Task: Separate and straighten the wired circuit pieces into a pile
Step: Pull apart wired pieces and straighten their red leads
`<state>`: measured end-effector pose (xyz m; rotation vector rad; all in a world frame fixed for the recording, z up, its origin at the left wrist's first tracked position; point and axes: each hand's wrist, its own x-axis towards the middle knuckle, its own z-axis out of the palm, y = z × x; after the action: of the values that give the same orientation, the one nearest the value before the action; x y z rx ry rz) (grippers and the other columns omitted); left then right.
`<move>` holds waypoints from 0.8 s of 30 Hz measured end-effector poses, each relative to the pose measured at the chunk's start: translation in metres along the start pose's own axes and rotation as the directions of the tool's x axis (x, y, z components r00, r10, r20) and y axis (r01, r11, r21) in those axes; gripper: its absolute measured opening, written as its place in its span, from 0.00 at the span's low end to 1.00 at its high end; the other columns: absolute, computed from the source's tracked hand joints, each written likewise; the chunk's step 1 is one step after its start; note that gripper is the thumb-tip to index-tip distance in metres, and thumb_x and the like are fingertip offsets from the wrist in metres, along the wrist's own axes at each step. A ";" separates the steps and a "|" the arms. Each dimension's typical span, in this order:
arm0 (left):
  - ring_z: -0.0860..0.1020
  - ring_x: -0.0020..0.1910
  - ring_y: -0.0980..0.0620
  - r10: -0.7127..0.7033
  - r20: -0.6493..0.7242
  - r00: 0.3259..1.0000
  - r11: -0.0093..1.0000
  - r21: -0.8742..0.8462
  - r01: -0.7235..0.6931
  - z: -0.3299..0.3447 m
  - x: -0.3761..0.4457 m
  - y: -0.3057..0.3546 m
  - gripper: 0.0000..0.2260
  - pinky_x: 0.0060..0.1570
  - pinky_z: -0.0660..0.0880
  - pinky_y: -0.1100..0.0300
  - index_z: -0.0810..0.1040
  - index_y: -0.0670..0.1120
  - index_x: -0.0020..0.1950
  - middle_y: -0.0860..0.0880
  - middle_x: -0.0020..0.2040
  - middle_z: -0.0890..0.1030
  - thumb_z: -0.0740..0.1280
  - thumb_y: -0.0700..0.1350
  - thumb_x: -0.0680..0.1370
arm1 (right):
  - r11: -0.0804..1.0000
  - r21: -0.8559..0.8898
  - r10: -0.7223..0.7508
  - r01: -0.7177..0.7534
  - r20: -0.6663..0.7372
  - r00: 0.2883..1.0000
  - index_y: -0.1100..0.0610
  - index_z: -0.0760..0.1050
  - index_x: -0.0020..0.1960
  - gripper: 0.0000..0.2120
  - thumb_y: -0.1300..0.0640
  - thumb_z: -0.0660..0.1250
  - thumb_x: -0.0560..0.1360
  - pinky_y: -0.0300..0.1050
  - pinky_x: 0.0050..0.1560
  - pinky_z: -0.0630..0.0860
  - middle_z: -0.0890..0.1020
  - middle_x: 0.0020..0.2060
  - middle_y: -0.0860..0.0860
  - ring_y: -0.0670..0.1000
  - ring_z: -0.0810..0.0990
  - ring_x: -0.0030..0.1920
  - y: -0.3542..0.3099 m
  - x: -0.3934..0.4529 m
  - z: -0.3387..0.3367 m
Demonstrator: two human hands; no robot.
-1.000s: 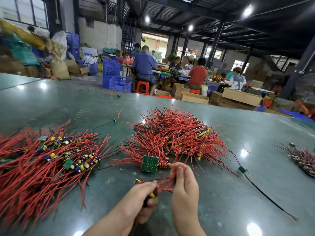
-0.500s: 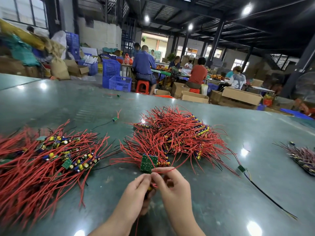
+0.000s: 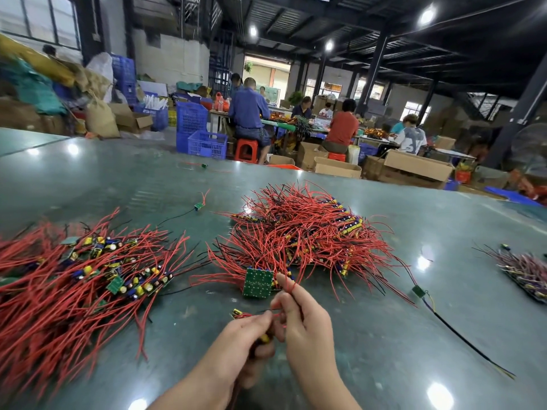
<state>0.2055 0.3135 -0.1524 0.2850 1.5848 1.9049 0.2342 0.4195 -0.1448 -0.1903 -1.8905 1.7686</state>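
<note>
Both hands work low at the near edge of the table (image 3: 384,335), and they have drawn slightly apart since half a second ago, when their fingertips met just below the green board. The left hand (image 3: 236,347) now curls its fingers around a wired circuit piece (image 3: 241,314), whose yellow-topped end and short red leads poke out past the knuckles; another yellow part shows under the fingers. The right hand (image 3: 302,321) has risen a little and pinches a red wire (image 3: 291,287) between thumb and forefinger, the wire running up from the fingertips toward the middle heap.

That middle heap (image 3: 307,232) is a tangled mound of red and black leads with blue and yellow components strung through it, lying in the middle of the table. A square green board (image 3: 257,283) leans at its near edge, solder side showing, just beside the right fingertips. The left pile (image 3: 74,279) spreads along the left edge, red wires fanned outward and small boards with capacitors clustered in its centre. A smaller bundle (image 3: 524,270) lies at the right edge. One loose piece with a long black lead (image 3: 418,291) lies to the right of the middle heap, another small one (image 3: 199,205) behind it on the left.

Blue crates (image 3: 207,143) and open cardboard boxes (image 3: 417,165) stand beyond the far edge; their contents cannot be made out.
</note>
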 end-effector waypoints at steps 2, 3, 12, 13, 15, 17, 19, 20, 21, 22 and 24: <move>0.57 0.19 0.57 -0.124 0.110 0.986 0.974 -0.175 0.142 -0.002 -0.002 0.005 0.17 0.20 0.53 0.70 0.78 0.47 0.32 0.53 0.24 0.64 0.61 0.55 0.74 | 0.994 0.104 0.033 -0.036 0.026 0.999 0.51 0.77 0.53 0.16 0.69 0.59 0.78 0.34 0.27 0.68 0.80 0.29 0.49 0.43 0.71 0.26 -0.003 0.002 -0.002; 0.57 0.19 0.57 -0.151 0.160 0.975 0.959 -0.216 0.184 -0.003 -0.002 0.007 0.17 0.19 0.53 0.70 0.80 0.47 0.32 0.53 0.24 0.63 0.61 0.57 0.72 | 0.988 0.148 0.047 -0.053 0.044 0.998 0.52 0.76 0.55 0.15 0.69 0.59 0.78 0.33 0.26 0.68 0.80 0.29 0.50 0.44 0.72 0.25 -0.004 0.004 -0.005; 0.55 0.17 0.58 0.024 0.028 0.999 0.994 0.109 -0.027 -0.002 0.000 0.004 0.20 0.18 0.51 0.70 0.74 0.47 0.29 0.54 0.20 0.61 0.59 0.49 0.80 | 0.962 -0.221 -0.152 0.159 0.048 0.987 0.45 0.78 0.49 0.18 0.68 0.61 0.77 0.46 0.36 0.77 0.79 0.30 0.45 0.43 0.76 0.33 -0.003 0.004 -0.010; 0.57 0.16 0.59 0.088 -0.021 0.996 0.984 0.159 -0.084 -0.001 0.002 0.002 0.19 0.17 0.53 0.70 0.74 0.45 0.30 0.55 0.19 0.62 0.59 0.47 0.81 | 0.953 -0.261 -0.154 0.155 0.024 0.988 0.45 0.78 0.47 0.17 0.67 0.62 0.77 0.51 0.38 0.78 0.80 0.31 0.46 0.44 0.77 0.33 -0.003 0.005 -0.010; 0.62 0.18 0.60 0.224 -0.073 0.972 0.940 0.280 -0.196 0.000 0.003 -0.001 0.16 0.19 0.59 0.70 0.76 0.46 0.34 0.55 0.20 0.65 0.60 0.44 0.80 | 0.944 -0.302 -0.143 0.132 -0.016 0.990 0.45 0.79 0.43 0.15 0.65 0.63 0.77 0.55 0.39 0.79 0.81 0.32 0.48 0.48 0.78 0.33 -0.004 0.006 -0.013; 0.66 0.22 0.61 0.328 -0.056 0.943 0.881 0.377 -0.284 0.002 0.002 -0.002 0.14 0.25 0.63 0.69 0.78 0.48 0.35 0.55 0.23 0.67 0.61 0.44 0.80 | 0.945 -0.310 -0.126 0.106 -0.044 0.991 0.47 0.80 0.41 0.14 0.65 0.64 0.76 0.50 0.37 0.79 0.81 0.30 0.49 0.47 0.77 0.32 -0.008 0.007 -0.015; 0.64 0.21 0.61 0.332 -0.044 0.942 0.885 0.359 -0.296 0.001 0.000 0.001 0.15 0.23 0.62 0.71 0.77 0.49 0.33 0.55 0.23 0.66 0.62 0.44 0.79 | 0.985 -0.171 -0.030 0.020 -0.059 0.998 0.52 0.81 0.40 0.13 0.66 0.63 0.77 0.40 0.33 0.75 0.79 0.28 0.49 0.44 0.75 0.29 -0.010 0.008 -0.016; 0.62 0.18 0.61 0.297 -0.041 0.954 0.911 0.312 -0.270 0.001 -0.002 0.003 0.15 0.20 0.60 0.72 0.76 0.48 0.33 0.55 0.22 0.64 0.61 0.44 0.79 | 0.998 -0.040 0.054 -0.056 -0.051 0.997 0.55 0.81 0.40 0.12 0.66 0.63 0.77 0.38 0.31 0.74 0.79 0.26 0.49 0.44 0.74 0.27 -0.011 0.008 -0.016; 0.59 0.17 0.60 0.250 -0.033 0.968 0.939 0.253 -0.234 0.001 -0.003 0.005 0.15 0.17 0.57 0.71 0.75 0.47 0.33 0.55 0.21 0.62 0.61 0.45 0.79 | 0.988 0.085 0.135 -0.132 -0.031 0.990 0.57 0.81 0.41 0.11 0.67 0.62 0.77 0.37 0.30 0.74 0.78 0.26 0.50 0.44 0.73 0.26 -0.012 0.008 -0.016; 0.56 0.16 0.59 0.202 -0.022 0.979 0.962 0.194 -0.194 0.002 -0.003 0.006 0.14 0.16 0.54 0.71 0.74 0.47 0.34 0.54 0.22 0.60 0.61 0.46 0.79 | 0.963 0.190 0.194 -0.190 -0.005 0.981 0.59 0.80 0.42 0.11 0.66 0.62 0.77 0.37 0.30 0.73 0.77 0.26 0.50 0.44 0.72 0.26 -0.013 0.008 -0.016; 0.53 0.17 0.57 0.134 -0.007 0.991 0.986 0.098 -0.132 0.003 -0.004 0.007 0.14 0.19 0.50 0.73 0.74 0.48 0.33 0.51 0.23 0.59 0.61 0.48 0.79 | 0.923 0.305 0.234 -0.232 0.032 0.972 0.59 0.81 0.42 0.10 0.66 0.62 0.77 0.37 0.31 0.72 0.77 0.27 0.53 0.44 0.71 0.26 -0.013 0.008 -0.015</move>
<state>0.2078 0.3127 -0.1445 0.4302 1.7081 1.9352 0.2381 0.4349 -0.1303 -0.3142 -1.6130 2.1933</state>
